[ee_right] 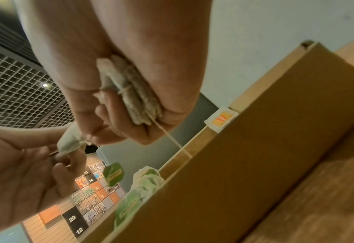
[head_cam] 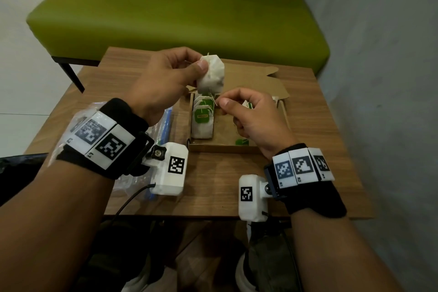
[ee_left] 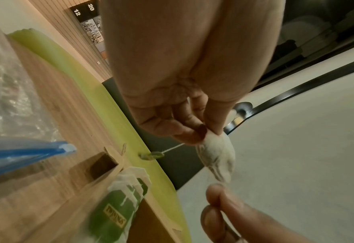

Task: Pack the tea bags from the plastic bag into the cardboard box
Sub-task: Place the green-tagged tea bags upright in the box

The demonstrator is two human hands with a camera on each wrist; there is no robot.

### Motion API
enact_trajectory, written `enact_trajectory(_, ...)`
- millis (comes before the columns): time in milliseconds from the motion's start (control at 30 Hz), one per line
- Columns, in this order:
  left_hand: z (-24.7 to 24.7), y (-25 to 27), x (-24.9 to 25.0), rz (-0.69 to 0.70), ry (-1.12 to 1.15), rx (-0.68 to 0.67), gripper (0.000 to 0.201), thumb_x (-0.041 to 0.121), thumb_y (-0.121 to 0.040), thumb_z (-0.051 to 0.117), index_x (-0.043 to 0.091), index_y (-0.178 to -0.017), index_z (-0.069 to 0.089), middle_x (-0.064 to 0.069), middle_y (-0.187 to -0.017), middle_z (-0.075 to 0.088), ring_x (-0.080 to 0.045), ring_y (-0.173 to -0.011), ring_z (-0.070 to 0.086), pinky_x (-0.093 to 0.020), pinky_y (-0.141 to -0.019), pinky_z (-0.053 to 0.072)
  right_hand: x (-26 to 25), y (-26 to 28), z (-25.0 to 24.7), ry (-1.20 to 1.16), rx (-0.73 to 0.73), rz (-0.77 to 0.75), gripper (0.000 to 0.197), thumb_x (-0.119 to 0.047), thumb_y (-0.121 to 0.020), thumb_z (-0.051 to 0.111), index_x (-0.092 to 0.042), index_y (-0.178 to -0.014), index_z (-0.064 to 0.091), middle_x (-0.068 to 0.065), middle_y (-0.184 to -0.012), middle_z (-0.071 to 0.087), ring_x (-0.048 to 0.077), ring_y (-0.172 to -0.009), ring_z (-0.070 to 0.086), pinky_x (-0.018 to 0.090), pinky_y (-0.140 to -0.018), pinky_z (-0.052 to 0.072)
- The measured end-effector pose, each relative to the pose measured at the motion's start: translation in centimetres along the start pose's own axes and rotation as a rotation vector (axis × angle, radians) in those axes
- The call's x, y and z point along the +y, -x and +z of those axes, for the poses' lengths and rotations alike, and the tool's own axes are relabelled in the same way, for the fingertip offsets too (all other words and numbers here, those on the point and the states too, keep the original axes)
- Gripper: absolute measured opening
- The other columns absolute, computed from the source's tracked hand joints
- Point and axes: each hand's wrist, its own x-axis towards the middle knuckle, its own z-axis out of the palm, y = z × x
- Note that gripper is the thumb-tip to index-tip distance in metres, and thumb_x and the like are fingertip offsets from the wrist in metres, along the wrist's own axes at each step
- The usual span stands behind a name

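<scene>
My left hand (head_cam: 198, 64) is raised over the open cardboard box (head_cam: 220, 148) and pinches a white tea bag (head_cam: 211, 74) by its top corner. From that tea bag (ee_left: 215, 156) a string runs to a green tag (ee_left: 151, 155) hanging free. My right hand (head_cam: 222, 103) is just below, thumb and forefinger pinched together at the bag's lower edge. Its palm also grips a small bundle of tea bags (ee_right: 130, 93), with one string trailing down. A row of tea bags (head_cam: 202, 118) with green tags stands along the box's left side.
The clear plastic bag (head_cam: 163, 123) with a blue zip strip (ee_left: 26, 152) lies left of the box, partly under my left wrist. The box's lid flap (head_cam: 256, 78) lies open at the back. A green bench (head_cam: 166, 12) stands behind the small wooden table (head_cam: 213, 185).
</scene>
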Motion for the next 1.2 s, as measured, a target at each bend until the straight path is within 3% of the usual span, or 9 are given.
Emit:
enact_trajectory(100,-0.1,0.1,0.2,-0.002,-0.006,-0.042,0.012,0.018,-0.096,0.059,0.018,-0.084,0.062,0.002,-0.079,0.063,-0.006,-0.065,0.055,-0.02,-0.058,0.042,0.2,-0.4,0.0,0.024,0.136,-0.037,0.011,-0.012,-0.092,0.07,-0.022,-0.094,0.069,-0.011,-0.085,0.063,-0.004,-0.06,0.051,0.009,-0.049,0.037)
enact_trajectory(167,-0.2,0.1,0.4,0.0,0.006,-0.108,0.012,0.018,-0.096,0.058,0.019,-0.085,0.062,-0.002,-0.085,0.064,-0.015,-0.075,0.057,-0.028,-0.066,0.044,0.3,-0.6,-0.2,0.028,0.214,-0.053,0.024,-0.013,-0.089,0.073,-0.027,-0.107,0.066,-0.01,-0.102,0.066,0.002,-0.083,0.061,0.016,-0.06,0.041)
enact_trajectory(333,-0.2,0.4,0.4,0.017,0.021,-0.22,0.014,0.022,-0.094,0.06,0.023,-0.082,0.064,-0.004,-0.093,0.066,-0.02,-0.084,0.058,-0.038,-0.073,0.045,0.0,-0.5,0.1,0.058,0.043,-0.097,0.044,-0.028,-0.086,0.078,-0.043,-0.124,0.061,-0.008,-0.121,0.067,0.012,-0.109,0.062,0.025,-0.072,0.043)
enact_trajectory(500,0.1,0.5,0.4,0.021,0.038,-0.203,0.012,0.019,-0.096,0.057,0.021,-0.085,0.061,0.005,-0.084,0.066,-0.007,-0.07,0.059,-0.02,-0.057,0.046,0.5,-0.6,0.9,0.161,-0.016,-0.161,0.013,-0.021,-0.096,0.067,-0.033,-0.1,0.071,-0.022,-0.079,0.068,-0.005,-0.08,0.06,0.02,-0.075,0.048)
enact_trajectory(667,-0.3,0.1,0.2,-0.003,0.147,-0.15,0.013,0.015,-0.1,0.052,0.017,-0.089,0.059,0.002,-0.088,0.066,-0.008,-0.074,0.063,-0.023,-0.062,0.054,0.7,-0.6,0.7,0.163,-0.058,-0.148,0.011,-0.02,-0.1,0.062,-0.018,-0.097,0.073,-0.013,-0.069,0.059,-0.006,-0.05,0.052,0.008,-0.048,0.038)
enact_trajectory(833,-0.5,-0.3,-0.3,-0.026,0.207,-0.132,0.014,0.012,-0.103,0.045,0.013,-0.093,0.055,-0.003,-0.093,0.065,-0.012,-0.078,0.065,-0.026,-0.068,0.055,0.0,-0.3,1.0,0.206,-0.094,-0.168,0.016,-0.015,-0.1,0.06,-0.019,-0.104,0.075,-0.021,-0.063,0.06,-0.009,-0.056,0.055,0.007,-0.054,0.042)
enact_trajectory(967,-0.6,-0.4,-0.7,-0.053,0.284,-0.136,0.011,0.01,-0.103,0.043,0.006,-0.102,0.053,-0.005,-0.094,0.064,-0.015,-0.081,0.065,-0.028,-0.073,0.056,-0.2,-0.3,1.3,0.215,-0.07,-0.178,0.01,-0.017,-0.093,0.071,-0.025,-0.097,0.074,0.003,-0.083,0.068,0.002,-0.079,0.061,0.032,-0.081,0.051)
enact_trajectory(1067,-0.5,-0.3,-0.8,-0.081,0.365,-0.174,0.013,0.008,-0.103,0.042,0.004,-0.11,0.052,-0.009,-0.098,0.064,-0.016,-0.086,0.066,-0.026,-0.075,0.056,-0.1,-0.5,1.6,0.207,-0.03,-0.184,0.011,-0.019,-0.088,0.076,-0.028,-0.086,0.07,-0.001,-0.079,0.067,0.016,-0.086,0.066,0.044,-0.091,0.052)
enact_trajectory(1200,-0.4,-0.3,-0.7,-0.09,0.398,-0.216,0.013,0.008,-0.102,0.043,0.003,-0.108,0.053,-0.014,-0.102,0.063,-0.02,-0.093,0.066,-0.028,-0.081,0.056,0.1,-0.6,1.5,0.19,0.009,-0.193,0.008,-0.023,-0.089,0.075,-0.027,-0.084,0.071,-0.011,-0.073,0.06,0.011,-0.079,0.06,0.041,-0.082,0.052)
